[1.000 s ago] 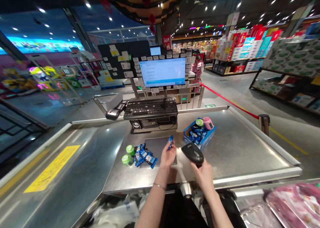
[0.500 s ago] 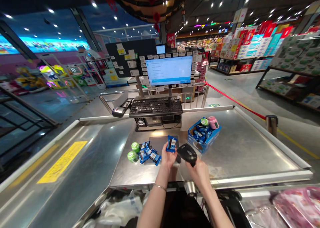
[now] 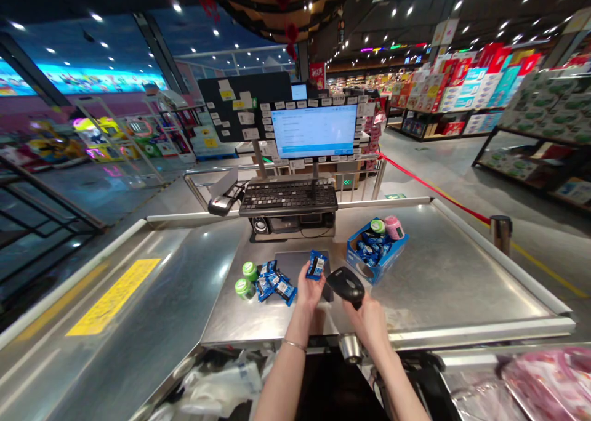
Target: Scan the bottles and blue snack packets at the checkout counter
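Observation:
My left hand (image 3: pixel 308 288) pinches a small blue packet (image 3: pixel 316 264) and holds it upright above the steel counter (image 3: pixel 438 279), its barcode side turned toward me. My right hand (image 3: pixel 367 313) grips a black handheld scanner (image 3: pixel 346 284), whose head sits just right of the packet and points at it. To the left of my hands lie several more blue packets (image 3: pixel 274 283) and two green-lidded tubs (image 3: pixel 247 279). A blue cardboard box (image 3: pixel 376 248) to the right holds more blue packets, a green tub and a pink tub.
Behind the counter stand a keyboard (image 3: pixel 289 196), a lit screen (image 3: pixel 314 130) ringed with paper notes, and a card reader (image 3: pixel 220 204). A yellow strip (image 3: pixel 113 296) marks the belt at left. Plastic bags (image 3: pixel 221 387) hang below the counter. A red barrier tape (image 3: pixel 429 190) runs to a post at right.
My left hand turned the blue packet from edge-on to face me. My right hand brought the scanner left and closer to it. Over the last half second almost nothing moved.

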Demonstrator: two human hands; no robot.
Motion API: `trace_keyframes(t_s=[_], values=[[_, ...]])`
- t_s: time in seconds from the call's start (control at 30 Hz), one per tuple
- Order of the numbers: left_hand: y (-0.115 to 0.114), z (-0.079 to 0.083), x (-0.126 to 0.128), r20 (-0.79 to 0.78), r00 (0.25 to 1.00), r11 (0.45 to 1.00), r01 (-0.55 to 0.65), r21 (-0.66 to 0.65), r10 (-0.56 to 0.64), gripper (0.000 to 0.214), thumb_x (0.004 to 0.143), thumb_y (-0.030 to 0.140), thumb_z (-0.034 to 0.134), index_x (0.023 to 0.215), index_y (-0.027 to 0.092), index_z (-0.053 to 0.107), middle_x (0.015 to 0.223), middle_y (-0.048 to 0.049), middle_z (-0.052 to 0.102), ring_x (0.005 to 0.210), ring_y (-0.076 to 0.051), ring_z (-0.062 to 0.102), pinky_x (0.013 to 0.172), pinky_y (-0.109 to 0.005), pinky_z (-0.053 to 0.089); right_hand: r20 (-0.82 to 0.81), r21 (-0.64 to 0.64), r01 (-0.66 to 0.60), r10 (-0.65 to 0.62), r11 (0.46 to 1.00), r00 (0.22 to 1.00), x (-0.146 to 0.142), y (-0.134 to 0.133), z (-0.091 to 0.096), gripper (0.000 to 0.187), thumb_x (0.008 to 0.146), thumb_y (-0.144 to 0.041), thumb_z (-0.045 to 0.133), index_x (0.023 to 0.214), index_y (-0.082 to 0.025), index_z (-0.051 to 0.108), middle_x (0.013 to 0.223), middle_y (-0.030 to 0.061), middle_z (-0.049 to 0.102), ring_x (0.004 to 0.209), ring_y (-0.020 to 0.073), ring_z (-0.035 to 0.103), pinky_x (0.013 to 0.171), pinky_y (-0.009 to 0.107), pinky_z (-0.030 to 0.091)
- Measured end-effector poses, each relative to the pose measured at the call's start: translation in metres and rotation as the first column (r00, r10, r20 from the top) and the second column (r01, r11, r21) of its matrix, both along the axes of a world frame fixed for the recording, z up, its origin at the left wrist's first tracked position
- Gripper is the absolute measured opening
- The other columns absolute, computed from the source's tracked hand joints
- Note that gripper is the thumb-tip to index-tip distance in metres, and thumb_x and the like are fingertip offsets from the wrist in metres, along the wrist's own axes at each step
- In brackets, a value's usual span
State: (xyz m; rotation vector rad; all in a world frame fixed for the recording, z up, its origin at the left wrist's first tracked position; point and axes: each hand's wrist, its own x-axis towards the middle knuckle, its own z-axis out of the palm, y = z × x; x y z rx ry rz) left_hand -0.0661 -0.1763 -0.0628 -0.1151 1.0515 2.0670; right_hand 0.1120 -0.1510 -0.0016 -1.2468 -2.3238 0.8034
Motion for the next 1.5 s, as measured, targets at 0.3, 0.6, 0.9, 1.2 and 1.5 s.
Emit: trace_keyframes(t_s=[0.3, 0.6, 0.9, 1.2, 1.5], values=[[-0.055, -0.004, -0.058, -0.873, 0.220, 0.417, -0.810, -0.413, -0.436, 0.027, 0.076, 0.026, 0.056, 0.100, 0.018, 0.062, 0.106, -0.0116, 0.056, 0.107, -0.028, 0.047, 0.093, -0.045, 0.034, 0.011, 0.022, 0.027, -0.028, 0.999, 1.000, 0.003, 0.003, -0.001, 0.036, 0.082, -0.036, 0.046, 0.105, -0.016, 0.065, 0.074, 0.0084, 0.071, 0.069, 0.0246, 0.067, 0.061, 0.029, 0.046], [-0.052, 0.002, -0.057, -0.729, 0.092, 0.290, -0.878, -0.381, -0.678, 0.025, 0.081, 0.024, 0.052, 0.102, 0.014, 0.060, 0.114, -0.0162, 0.052, 0.116, -0.034, 0.040, 0.092, -0.050, 0.034, -0.054, -0.027, 0.027, -0.029, 0.999, 0.998, 0.006, 0.005, 0.004, 0.037, 0.083, -0.035, 0.043, 0.106, -0.013, 0.062, 0.079, 0.0108, 0.071, 0.074, 0.0253, 0.068, 0.065, 0.030, 0.046], [0.066, 0.040, 0.042, -0.898, -0.240, 0.920, -0.227, -0.318, -0.370, 0.023, 0.088, 0.021, 0.044, 0.109, 0.021, 0.054, 0.114, -0.0071, 0.056, 0.110, -0.019, 0.050, 0.097, -0.036, 0.041, -0.185, -0.083, 0.233, -0.244, 0.969, 0.952, 0.027, 0.027, 0.001, 0.045, 0.080, -0.045, 0.042, 0.105, -0.013, 0.062, 0.078, 0.0114, 0.071, 0.075, 0.0262, 0.066, 0.065, 0.030, 0.046], [0.188, 0.032, 0.062, -0.811, -0.120, 0.810, -0.231, -0.539, -0.573, 0.034, 0.079, 0.028, 0.062, 0.109, 0.017, 0.053, 0.112, -0.0109, 0.054, 0.105, -0.023, 0.055, 0.090, -0.035, 0.044, -0.279, -0.060, 0.389, -0.390, 0.919, 0.878, 0.064, 0.062, -0.007, 0.049, 0.077, -0.051, 0.046, 0.102, -0.013, 0.062, 0.077, 0.0112, 0.070, 0.077, 0.0292, 0.066, 0.068, 0.034, 0.047], [0.216, 0.048, 0.051, -0.788, -0.219, 0.807, -0.307, -0.504, -0.576, 0.043, 0.081, 0.025, 0.060, 0.121, 0.021, 0.047, 0.116, -0.0102, 0.051, 0.105, -0.022, 0.052, 0.087, -0.032, 0.041, -0.286, -0.055, 0.418, -0.415, 0.907, 0.864, 0.077, 0.071, -0.004, 0.048, 0.077, -0.048, 0.046, 0.102, -0.012, 0.064, 0.067, 0.0077, 0.067, 0.067, 0.0271, 0.065, 0.063, 0.033, 0.047]])
